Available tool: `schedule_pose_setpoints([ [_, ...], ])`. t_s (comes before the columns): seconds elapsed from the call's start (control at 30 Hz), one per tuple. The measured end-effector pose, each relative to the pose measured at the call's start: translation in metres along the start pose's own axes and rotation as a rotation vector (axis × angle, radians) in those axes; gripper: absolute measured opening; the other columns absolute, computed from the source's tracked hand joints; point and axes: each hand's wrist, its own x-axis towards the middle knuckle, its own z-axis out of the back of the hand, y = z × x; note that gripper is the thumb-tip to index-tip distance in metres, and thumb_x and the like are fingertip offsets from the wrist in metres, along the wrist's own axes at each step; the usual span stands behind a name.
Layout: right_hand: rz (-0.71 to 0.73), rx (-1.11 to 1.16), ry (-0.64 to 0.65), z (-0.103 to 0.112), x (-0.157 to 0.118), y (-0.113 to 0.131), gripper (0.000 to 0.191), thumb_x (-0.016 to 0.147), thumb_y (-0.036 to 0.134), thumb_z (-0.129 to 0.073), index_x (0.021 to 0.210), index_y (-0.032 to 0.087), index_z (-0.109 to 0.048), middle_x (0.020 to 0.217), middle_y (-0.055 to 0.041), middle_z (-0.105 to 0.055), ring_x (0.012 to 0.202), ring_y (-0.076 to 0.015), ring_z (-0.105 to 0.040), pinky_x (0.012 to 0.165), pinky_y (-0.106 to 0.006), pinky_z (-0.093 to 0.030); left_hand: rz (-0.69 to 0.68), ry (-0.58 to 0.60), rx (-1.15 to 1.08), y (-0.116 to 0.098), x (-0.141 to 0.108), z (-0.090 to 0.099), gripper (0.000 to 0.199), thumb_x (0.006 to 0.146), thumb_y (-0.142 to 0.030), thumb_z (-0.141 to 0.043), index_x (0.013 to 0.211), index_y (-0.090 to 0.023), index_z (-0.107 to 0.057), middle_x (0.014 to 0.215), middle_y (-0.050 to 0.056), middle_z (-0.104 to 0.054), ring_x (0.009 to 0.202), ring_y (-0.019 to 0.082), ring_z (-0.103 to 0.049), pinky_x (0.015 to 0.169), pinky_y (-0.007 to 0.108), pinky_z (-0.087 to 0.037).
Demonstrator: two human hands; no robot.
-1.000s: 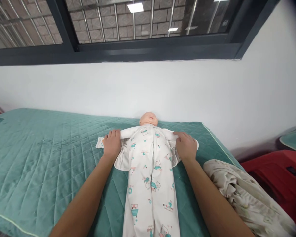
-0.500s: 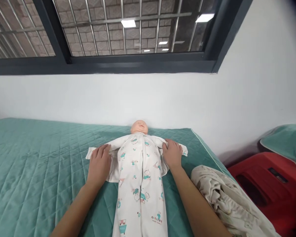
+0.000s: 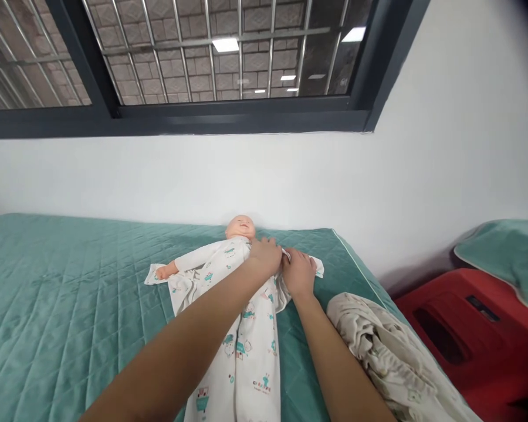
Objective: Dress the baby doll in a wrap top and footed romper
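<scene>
A baby doll (image 3: 240,227) lies on its back on the bed, its head toward the wall. White one-piece baby clothes with teal prints (image 3: 251,351) lie over its body. My left hand (image 3: 267,256) reaches across the doll's chest, fingers curled over the sleeved arm on the right side. Just beside it, my right hand (image 3: 299,272) is closed on the sleeve farther out; the cuff (image 3: 319,267) sticks out past the fingers. My hands cover most of that arm. On the left, the doll's other hand (image 3: 165,271) shows bare on top of a spread sleeve.
A green quilted cover (image 3: 79,305) spreads over the bed. Crumpled cream printed cloth (image 3: 378,351) lies to the right of my right forearm. Past the bed's right edge stands a red plastic stool (image 3: 475,328) beside a green cloth (image 3: 506,249). A white wall and barred window rise behind.
My left hand has left the sleeve on the left and crossed over the doll's chest to the right arm. My right hand stays at the right sleeve. The view has shifted slightly.
</scene>
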Motion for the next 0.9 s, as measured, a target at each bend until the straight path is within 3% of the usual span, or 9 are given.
schedule_pose_setpoints([
  [0.13,-0.027,-0.01,0.019,0.005,0.002,-0.001,0.029,0.096,0.026,-0.041,0.108,0.021,-0.067,0.105,-0.0098,-0.072,0.11,-0.0265,-0.058,0.106,-0.045,-0.022,0.018,0.036,0.068,-0.006,0.015,-0.01,0.036,0.091,-0.017,-0.046,0.124,-0.013,-0.06,0.125,0.02,-0.058,0.112,0.033,-0.055,0.09,0.051,-0.044],
  [0.27,-0.156,-0.028,0.03,0.009,0.006,-0.006,0.03,0.096,0.025,-0.041,0.11,0.018,-0.067,0.098,-0.0115,-0.073,0.102,-0.0256,-0.063,0.107,-0.046,-0.02,-0.018,0.073,0.111,0.013,0.022,-0.005,0.034,0.087,-0.019,-0.056,0.12,-0.014,-0.061,0.124,0.018,-0.059,0.113,0.033,-0.055,0.089,0.047,-0.045],
  [0.4,-0.181,-0.014,0.047,0.008,0.01,-0.01,0.031,0.096,0.026,-0.04,0.109,0.017,-0.067,0.098,-0.0119,-0.073,0.1,-0.0258,-0.064,0.101,-0.042,-0.028,-0.024,0.106,0.142,0.03,0.025,-0.002,0.04,0.083,-0.024,-0.062,0.121,-0.011,-0.06,0.125,0.021,-0.058,0.113,0.036,-0.056,0.088,0.051,-0.047],
  [0.57,-0.16,0.004,0.056,0.006,0.01,-0.009,0.029,0.095,0.025,-0.041,0.107,0.018,-0.067,0.107,-0.0108,-0.071,0.103,-0.0247,-0.062,0.09,-0.035,-0.034,-0.082,0.16,0.14,0.02,0.031,-0.012,0.043,0.083,-0.02,-0.06,0.125,-0.013,-0.058,0.126,0.021,-0.059,0.113,0.034,-0.058,0.09,0.05,-0.048],
  [0.73,-0.151,0.01,0.078,0.006,0.011,-0.008,0.027,0.094,0.026,-0.043,0.107,0.02,-0.067,0.111,-0.0088,-0.07,0.105,-0.0241,-0.06,0.085,-0.032,-0.036,-0.152,0.228,0.114,0.012,0.042,-0.016,0.039,0.077,-0.021,-0.065,0.115,-0.016,-0.064,0.112,0.016,-0.069,0.101,0.03,-0.066,0.088,0.042,-0.051],
  [0.9,-0.203,0.009,0.109,0.005,0.014,-0.007,0.028,0.095,0.029,-0.042,0.104,0.02,-0.067,0.1,-0.011,-0.072,0.101,-0.0278,-0.062,0.081,-0.035,-0.038,-0.189,0.144,0.118,0.014,0.041,-0.022,0.039,0.082,-0.026,-0.058,0.119,-0.012,-0.06,0.112,0.018,-0.069,0.102,0.034,-0.065,0.087,0.046,-0.05],
])
